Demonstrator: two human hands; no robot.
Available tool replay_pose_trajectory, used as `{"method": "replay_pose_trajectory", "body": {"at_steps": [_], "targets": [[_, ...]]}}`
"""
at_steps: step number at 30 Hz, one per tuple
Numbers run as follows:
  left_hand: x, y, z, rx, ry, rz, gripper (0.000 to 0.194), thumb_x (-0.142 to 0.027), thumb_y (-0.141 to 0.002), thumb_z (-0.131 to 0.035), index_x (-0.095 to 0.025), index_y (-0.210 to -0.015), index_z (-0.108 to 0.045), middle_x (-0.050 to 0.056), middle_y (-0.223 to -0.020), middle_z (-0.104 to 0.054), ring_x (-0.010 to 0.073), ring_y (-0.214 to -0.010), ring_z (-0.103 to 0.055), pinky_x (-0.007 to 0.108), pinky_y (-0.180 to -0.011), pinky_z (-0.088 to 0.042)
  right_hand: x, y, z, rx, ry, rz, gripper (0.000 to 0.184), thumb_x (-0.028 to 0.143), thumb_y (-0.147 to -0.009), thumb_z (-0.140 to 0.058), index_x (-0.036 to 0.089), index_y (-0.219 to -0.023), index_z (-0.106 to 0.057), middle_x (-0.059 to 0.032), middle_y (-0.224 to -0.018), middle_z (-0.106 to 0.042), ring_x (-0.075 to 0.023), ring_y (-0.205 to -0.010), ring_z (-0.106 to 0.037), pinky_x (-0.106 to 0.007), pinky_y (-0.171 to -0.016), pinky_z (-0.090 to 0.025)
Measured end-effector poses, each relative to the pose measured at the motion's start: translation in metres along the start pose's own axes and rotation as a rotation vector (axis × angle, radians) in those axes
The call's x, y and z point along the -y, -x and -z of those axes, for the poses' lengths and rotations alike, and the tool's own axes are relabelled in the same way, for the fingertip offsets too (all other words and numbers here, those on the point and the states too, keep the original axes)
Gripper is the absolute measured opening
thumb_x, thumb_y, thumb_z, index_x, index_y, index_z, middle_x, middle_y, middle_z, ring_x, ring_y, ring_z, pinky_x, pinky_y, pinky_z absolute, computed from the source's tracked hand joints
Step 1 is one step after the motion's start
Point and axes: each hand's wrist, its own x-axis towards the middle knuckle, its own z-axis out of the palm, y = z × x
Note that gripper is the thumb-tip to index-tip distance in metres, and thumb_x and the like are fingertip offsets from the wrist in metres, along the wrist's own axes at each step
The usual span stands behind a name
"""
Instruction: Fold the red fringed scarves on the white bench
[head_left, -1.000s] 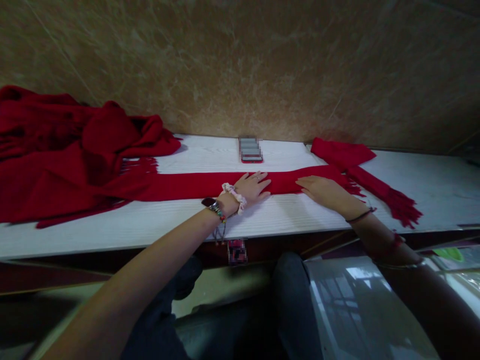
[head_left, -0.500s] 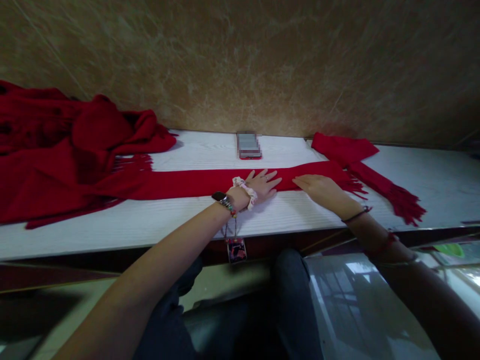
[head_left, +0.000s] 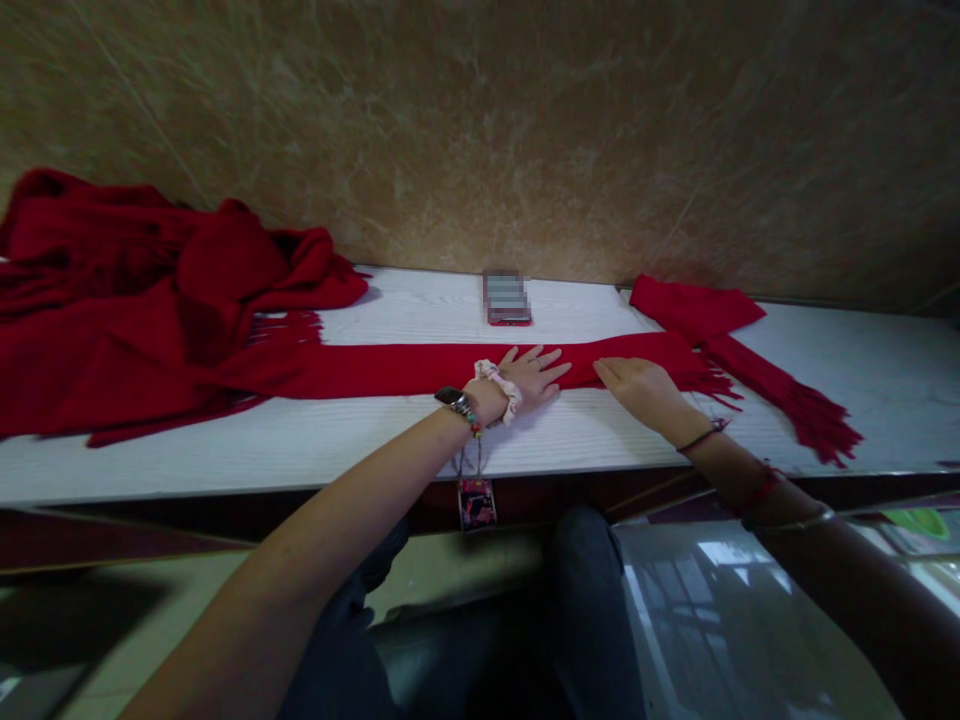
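Observation:
A long red scarf [head_left: 390, 369] lies flat along the white tabletop, its fringe at the right end. My left hand [head_left: 531, 380] rests on it palm down with fingers spread. Just to the right, my right hand [head_left: 637, 388] is at the scarf, thumb and fingers drawn together in a pinch. Whatever is between those fingertips, if anything, is hidden. Beyond the fringe lies a folded red scarf [head_left: 780, 390] with its own tassels hanging towards the front edge.
A heap of red scarves [head_left: 142, 300] covers the left end of the white table [head_left: 360, 440]. A phone [head_left: 508, 298] lies near the marbled wall [head_left: 450, 130]. A small picture tag [head_left: 478, 503] hangs below the front edge.
The whole view has shifted slightly. My right fingers are more curled and drawn together than before. My left hand stays spread on the scarf.

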Motion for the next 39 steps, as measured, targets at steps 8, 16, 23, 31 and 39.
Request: {"method": "replay_pose_trajectory", "body": {"at_steps": [8, 16, 23, 31, 39], "targets": [[-0.001, 0.010, 0.009, 0.048, 0.061, 0.058, 0.046, -0.045, -0.092, -0.027, -0.039, -0.138, -0.025, -0.002, -0.149, -0.014, 0.0328, -0.136, -0.007, 0.069, -0.097, -0.011, -0.009, 0.021, -0.013, -0.128, -0.006, 0.159, 0.035, -0.001, -0.081, -0.040, 0.002, -0.109, -0.060, -0.0188, -0.110, -0.063, -0.0231, -0.101, -0.060, -0.036, -0.087, -0.049], [0.009, 0.020, 0.022, 0.146, 0.076, 0.029, 0.045, -0.051, -0.091, -0.028, -0.042, -0.135, -0.029, -0.004, -0.149, -0.012, 0.0292, -0.136, -0.004, 0.062, -0.103, -0.009, -0.001, 0.002, -0.006, -0.129, -0.146, 0.022, 0.035, 0.017, -0.089, -0.036, 0.003, -0.110, -0.061, -0.0168, -0.114, -0.062, -0.0229, -0.112, -0.054, -0.036, -0.097, -0.042], [0.038, 0.040, 0.018, -0.005, 0.018, 0.264, 0.049, -0.044, -0.093, -0.026, -0.029, -0.140, -0.026, 0.004, -0.149, -0.016, 0.0308, -0.135, -0.013, 0.059, -0.103, -0.016, 0.037, -0.056, -0.007, -0.023, -0.424, -0.269, 0.052, 0.035, -0.092, -0.028, 0.004, -0.133, -0.038, -0.0179, -0.139, -0.037, -0.0256, -0.130, -0.031, -0.044, -0.104, -0.031], [0.059, 0.070, 0.003, -0.052, -0.058, 0.244, 0.050, -0.045, -0.093, -0.024, -0.028, -0.139, -0.028, 0.003, -0.148, -0.020, 0.0259, -0.134, -0.019, 0.050, -0.106, -0.020, 0.043, -0.061, -0.017, 0.162, -0.405, -0.156, 0.053, 0.036, -0.092, -0.025, 0.008, -0.136, -0.034, -0.0184, -0.142, -0.031, -0.0300, -0.130, -0.029, -0.051, -0.098, -0.034], [0.063, 0.079, 0.001, -0.081, -0.062, 0.274, 0.053, -0.044, -0.093, -0.021, -0.021, -0.140, -0.026, 0.004, -0.147, -0.022, 0.0240, -0.135, -0.018, 0.048, -0.107, -0.018, 0.074, -0.098, -0.002, 0.041, -0.520, -0.081, 0.050, 0.031, -0.091, -0.025, 0.011, -0.137, -0.033, -0.0136, -0.143, -0.032, -0.0258, -0.132, -0.027, -0.050, -0.103, -0.028]]}}
